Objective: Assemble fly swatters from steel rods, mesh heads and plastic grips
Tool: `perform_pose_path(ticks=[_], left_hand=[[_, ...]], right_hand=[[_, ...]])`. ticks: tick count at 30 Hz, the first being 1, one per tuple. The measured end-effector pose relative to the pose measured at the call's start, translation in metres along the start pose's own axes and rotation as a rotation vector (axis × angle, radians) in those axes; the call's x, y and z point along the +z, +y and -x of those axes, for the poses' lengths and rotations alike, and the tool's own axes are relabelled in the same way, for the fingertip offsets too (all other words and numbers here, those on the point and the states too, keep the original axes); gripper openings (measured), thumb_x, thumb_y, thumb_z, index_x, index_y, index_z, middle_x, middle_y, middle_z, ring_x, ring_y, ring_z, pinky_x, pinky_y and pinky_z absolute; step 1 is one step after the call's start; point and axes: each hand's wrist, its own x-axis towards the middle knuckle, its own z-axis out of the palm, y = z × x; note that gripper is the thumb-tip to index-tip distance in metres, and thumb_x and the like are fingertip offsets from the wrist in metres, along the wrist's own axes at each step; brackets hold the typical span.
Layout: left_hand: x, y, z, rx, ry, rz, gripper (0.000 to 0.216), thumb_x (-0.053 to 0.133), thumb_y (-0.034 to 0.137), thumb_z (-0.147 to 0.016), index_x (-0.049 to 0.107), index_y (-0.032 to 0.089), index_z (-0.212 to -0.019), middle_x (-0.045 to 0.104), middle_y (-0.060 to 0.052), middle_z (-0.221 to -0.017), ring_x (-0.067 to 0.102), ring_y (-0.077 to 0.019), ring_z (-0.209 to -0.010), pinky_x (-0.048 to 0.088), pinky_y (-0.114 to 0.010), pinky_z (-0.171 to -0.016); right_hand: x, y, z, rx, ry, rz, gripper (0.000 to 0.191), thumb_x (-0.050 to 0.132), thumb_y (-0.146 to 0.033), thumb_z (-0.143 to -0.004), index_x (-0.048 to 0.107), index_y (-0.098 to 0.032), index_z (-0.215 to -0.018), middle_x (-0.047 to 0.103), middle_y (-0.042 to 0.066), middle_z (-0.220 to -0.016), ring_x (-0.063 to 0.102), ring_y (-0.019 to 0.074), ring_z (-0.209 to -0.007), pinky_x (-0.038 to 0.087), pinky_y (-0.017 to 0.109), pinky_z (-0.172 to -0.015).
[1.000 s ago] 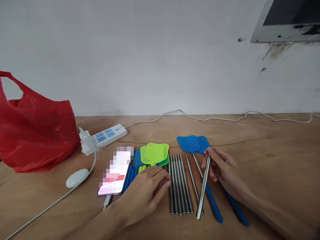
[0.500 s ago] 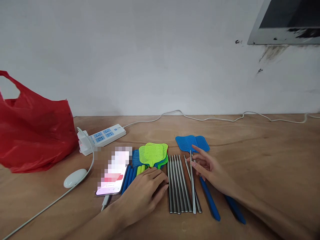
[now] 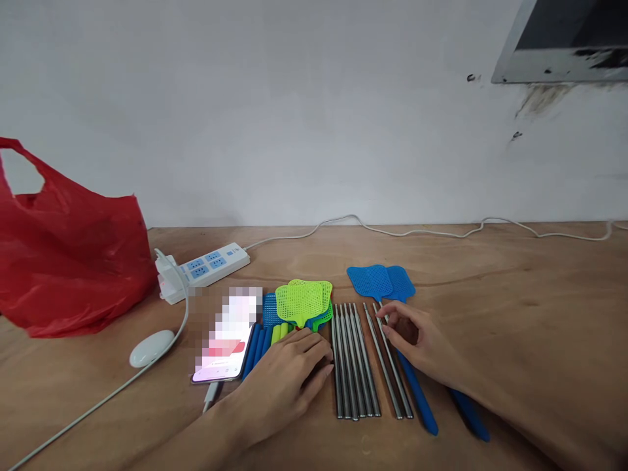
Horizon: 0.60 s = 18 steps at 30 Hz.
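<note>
My left hand (image 3: 292,369) rests palm down, fingers loosely bent and apart, over the blue and lime grip sleeves (image 3: 260,347) and beside a row of several silver metal rods (image 3: 350,366). To the right of that row, two more rods lie slanted side by side. My right hand (image 3: 412,333) pinches the upper end of the rightmost metal rod (image 3: 396,369) between thumb and forefinger. Two blue fly swatters (image 3: 370,281) lie there, their blue handles (image 3: 419,399) running partly under my right hand and wrist. Lime fly-swatter heads (image 3: 301,301) overlap blue and green ones above my left hand.
A lit phone (image 3: 226,347) with a cable plugged in lies left of the sleeves. Behind it are a white power strip (image 3: 216,263) and its cord along the wall. A white mouse-shaped object (image 3: 151,348) and a red plastic bag (image 3: 73,261) stand farther left.
My right hand has lowered a metal rod; it now lies to the right of the other slanted rod instead of crossing over it. My left hand stays in place.
</note>
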Motion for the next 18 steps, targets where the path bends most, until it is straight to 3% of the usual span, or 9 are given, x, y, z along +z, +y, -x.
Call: perform_pose_path(ticks=[8, 18], left_hand=[[0.001, -0.003, -0.003, 0.016, 0.007, -0.006, 0.017, 0.043, 0.021, -0.102, 0.060, 0.020, -0.100, 0.065, -0.005, -0.100, 0.059, -0.0234, -0.094, 0.047, -0.039, -0.087], [-0.001, -0.002, -0.001, 0.027, -0.013, -0.016, 0.018, 0.043, 0.021, -0.102, 0.061, 0.020, -0.101, 0.065, -0.005, -0.101, 0.059, -0.0238, -0.096, 0.047, -0.040, -0.089]], right_hand=[[-0.006, -0.011, 0.002, -0.077, -0.105, 0.056, 0.012, 0.056, -0.013, -0.082, 0.058, -0.023, -0.087, 0.060, -0.004, -0.068, 0.046, 0.0122, -0.052, 0.034, 0.027, -0.052], [-0.006, -0.014, 0.003, -0.091, -0.168, 0.113, 0.014, 0.060, -0.012, -0.078, 0.061, -0.022, -0.086, 0.065, -0.002, -0.074, 0.050, 0.0133, -0.058, 0.039, 0.027, -0.055]])
